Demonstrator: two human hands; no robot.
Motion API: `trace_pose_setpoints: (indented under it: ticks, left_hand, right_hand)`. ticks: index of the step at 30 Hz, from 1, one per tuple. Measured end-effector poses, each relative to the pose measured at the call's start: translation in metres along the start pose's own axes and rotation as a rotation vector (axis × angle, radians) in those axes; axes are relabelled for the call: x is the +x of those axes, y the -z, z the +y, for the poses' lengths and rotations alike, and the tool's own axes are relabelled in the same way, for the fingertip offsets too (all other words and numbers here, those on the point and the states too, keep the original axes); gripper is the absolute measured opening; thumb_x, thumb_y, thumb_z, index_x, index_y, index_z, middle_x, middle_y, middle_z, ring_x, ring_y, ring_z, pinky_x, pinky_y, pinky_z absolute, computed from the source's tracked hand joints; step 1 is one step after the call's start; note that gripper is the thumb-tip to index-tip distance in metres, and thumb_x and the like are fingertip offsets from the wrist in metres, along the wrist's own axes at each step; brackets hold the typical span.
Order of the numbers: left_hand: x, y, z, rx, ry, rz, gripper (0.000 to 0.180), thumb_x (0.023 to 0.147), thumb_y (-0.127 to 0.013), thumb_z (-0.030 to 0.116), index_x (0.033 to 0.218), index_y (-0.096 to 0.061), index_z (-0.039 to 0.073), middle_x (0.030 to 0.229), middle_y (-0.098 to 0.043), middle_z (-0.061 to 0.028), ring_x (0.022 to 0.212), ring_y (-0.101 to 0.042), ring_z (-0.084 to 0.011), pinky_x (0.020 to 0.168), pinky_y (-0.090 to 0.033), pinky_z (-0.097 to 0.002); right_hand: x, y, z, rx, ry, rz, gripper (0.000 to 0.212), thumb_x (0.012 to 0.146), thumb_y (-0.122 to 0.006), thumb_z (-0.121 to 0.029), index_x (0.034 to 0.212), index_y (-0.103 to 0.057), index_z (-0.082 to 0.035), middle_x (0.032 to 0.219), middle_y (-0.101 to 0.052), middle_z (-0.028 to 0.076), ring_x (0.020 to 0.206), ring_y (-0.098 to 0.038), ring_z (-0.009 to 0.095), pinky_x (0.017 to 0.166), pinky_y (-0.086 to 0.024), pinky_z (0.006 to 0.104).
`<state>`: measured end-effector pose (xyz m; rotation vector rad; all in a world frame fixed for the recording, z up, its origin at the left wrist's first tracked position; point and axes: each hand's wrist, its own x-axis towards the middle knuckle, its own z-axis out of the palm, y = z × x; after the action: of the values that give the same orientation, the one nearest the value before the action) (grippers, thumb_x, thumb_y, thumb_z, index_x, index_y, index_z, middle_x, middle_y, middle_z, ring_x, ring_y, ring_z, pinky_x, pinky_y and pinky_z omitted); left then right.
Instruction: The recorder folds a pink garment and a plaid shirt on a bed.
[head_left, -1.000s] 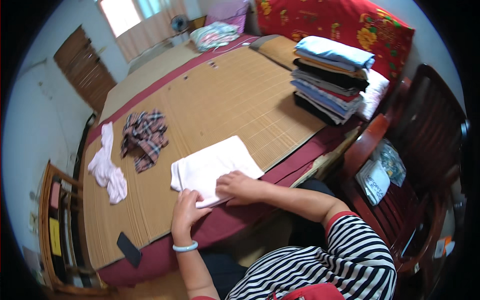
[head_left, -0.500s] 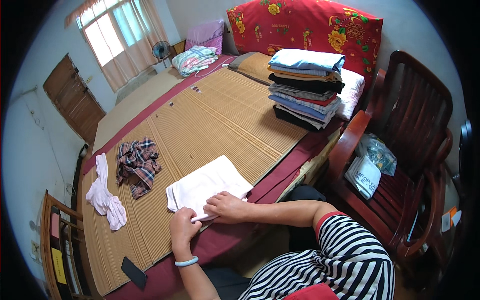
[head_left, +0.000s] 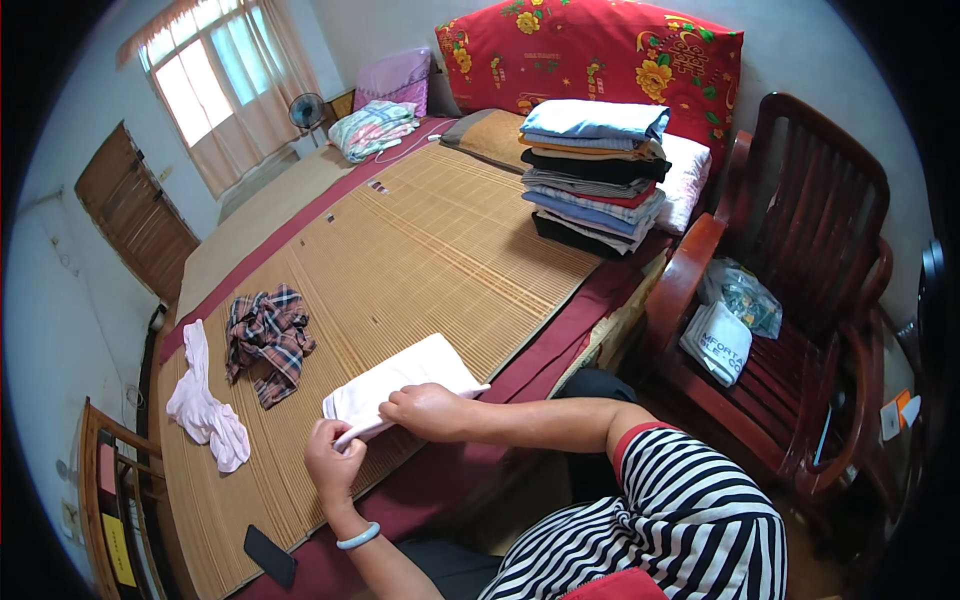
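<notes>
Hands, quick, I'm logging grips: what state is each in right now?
Left hand: closed, pinching the pale folded cloth.
Right hand: closed on the same cloth.

One top, knit-like, striped in white and a very dark shade, black or deep navy; stripes narrow, close-set, curving with the folds. One right sleeve, short, matching stripe, finished with a plain red band. One red fabric piece, lower front, cut off by the view's edge; kind unclear. One bangle, left wrist, pale bluish white, smooth, rounded. Legwear, dark, mostly hidden. Hands, one pair, bare.
</notes>
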<state>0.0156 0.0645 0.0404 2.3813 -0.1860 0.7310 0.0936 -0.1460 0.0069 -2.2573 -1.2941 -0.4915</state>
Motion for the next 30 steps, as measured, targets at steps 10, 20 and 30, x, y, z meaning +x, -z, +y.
trace_pose_setpoints:
  ticks: [10, 20, 30]
  left_hand:
    - [-0.005, 0.0, -0.037, -0.499, 0.074, 0.254, 0.046, 0.094, -0.073, 0.025, 0.128, -0.055, 0.0, 0.109, -0.056, -0.0042, 0.091, -0.056, -0.0129, 0.084, -0.049, -0.0278]
    - [-0.008, -0.037, -0.056, -0.547, 0.352, 0.064, 0.032, 0.106, -0.054, 0.033, 0.113, -0.063, 0.002, 0.094, -0.063, -0.0002, 0.081, -0.057, -0.0074, 0.073, -0.048, -0.0229]
    - [-0.016, -0.064, -0.027, -0.109, 0.341, -0.145, 0.021, 0.095, -0.067, 0.021, 0.1, -0.069, 0.0, 0.091, -0.06, -0.0075, 0.078, -0.061, -0.0177, 0.072, -0.05, -0.0307]
  right_hand:
    - [0.067, 0.095, 0.003, 0.15, 0.015, -0.364, 0.02, 0.09, -0.062, -0.022, 0.101, -0.068, -0.007, 0.094, -0.071, 0.016, 0.082, -0.07, 0.037, 0.073, -0.054, 0.048]
    - [0.075, 0.193, 0.132, 0.254, -0.227, -0.439, 0.035, 0.091, -0.063, -0.033, 0.115, -0.069, -0.008, 0.103, -0.071, 0.017, 0.096, -0.067, 0.033, 0.084, -0.051, 0.0418]
    - [0.125, 0.484, 0.278, -0.726, -0.188, -0.069, 0.027, 0.092, -0.059, -0.027, 0.11, -0.073, -0.012, 0.104, -0.072, 0.014, 0.096, -0.068, 0.028, 0.086, -0.053, 0.0397]
